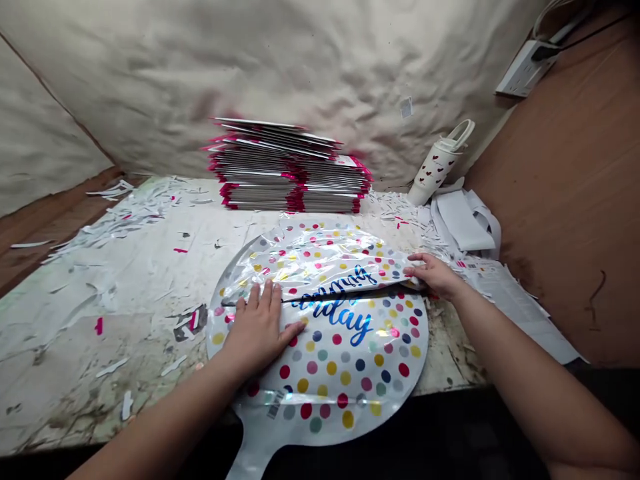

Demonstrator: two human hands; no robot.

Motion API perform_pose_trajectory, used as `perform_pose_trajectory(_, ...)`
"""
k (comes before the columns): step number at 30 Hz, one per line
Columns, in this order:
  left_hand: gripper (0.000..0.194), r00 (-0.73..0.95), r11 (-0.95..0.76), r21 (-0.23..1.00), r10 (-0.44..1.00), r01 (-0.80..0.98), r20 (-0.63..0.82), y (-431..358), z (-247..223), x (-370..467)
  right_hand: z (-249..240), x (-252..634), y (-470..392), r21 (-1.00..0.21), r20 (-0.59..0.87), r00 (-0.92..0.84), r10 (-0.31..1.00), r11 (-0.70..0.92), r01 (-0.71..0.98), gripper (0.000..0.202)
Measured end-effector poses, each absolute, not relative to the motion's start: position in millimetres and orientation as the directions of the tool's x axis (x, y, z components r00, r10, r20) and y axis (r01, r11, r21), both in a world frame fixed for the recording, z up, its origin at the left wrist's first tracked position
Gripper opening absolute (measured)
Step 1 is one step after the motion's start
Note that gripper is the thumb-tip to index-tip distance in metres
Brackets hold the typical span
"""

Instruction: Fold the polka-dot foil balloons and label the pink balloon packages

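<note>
Dotted balloon point(345, 380) under the left hand point(257, 327), overhanging the scrap-littered table's point(170, 283) near edge.
Left fingers spread flat; right hand point(436, 275) pinches the fold's point(320, 263) right end; pink-edged stack point(295, 175) far, before a wrinkled wall point(310, 60).

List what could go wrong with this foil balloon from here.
The balloon could slip off the table, as its tail hangs over the front. Loose paper scraps nearby might stick to its shiny surface. The pink-edged stack behind might topple if bumped, since its top pieces sit askew.
</note>
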State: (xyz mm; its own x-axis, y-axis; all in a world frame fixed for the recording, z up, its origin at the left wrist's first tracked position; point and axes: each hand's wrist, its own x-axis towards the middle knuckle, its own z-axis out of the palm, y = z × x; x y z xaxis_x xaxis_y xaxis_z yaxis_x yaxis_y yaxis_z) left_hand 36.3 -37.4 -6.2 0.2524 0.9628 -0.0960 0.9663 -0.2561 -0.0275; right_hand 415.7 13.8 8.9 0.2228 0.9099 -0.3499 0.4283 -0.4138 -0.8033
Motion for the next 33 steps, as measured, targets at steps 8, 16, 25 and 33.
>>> perform_pose_trajectory(8,0.078,0.416,-0.42,-0.003,0.9,0.907,-0.13,-38,-7,59,41,265,-31,-0.291,0.174,-0.301,0.938,0.341,0.894,0.044)
perform_pose_trajectory(16,0.085,0.325,-0.336,-0.013,0.921,0.942,-0.216,-33,-8,54,-8,326,-57,-0.161,-0.134,-0.033,0.99,0.011,0.987,0.069)
perform_pose_trajectory(25,0.091,0.375,-0.371,0.057,0.909,0.927,-0.183,-36,-10,78,-2,320,-94,-0.165,-0.066,-0.099,0.993,0.087,0.983,0.062)
perform_pose_trajectory(33,0.083,0.4,-0.387,0.117,0.907,0.915,-0.131,-43,-10,80,37,280,-44,-0.912,0.008,0.217,0.976,-0.081,0.402,0.073)
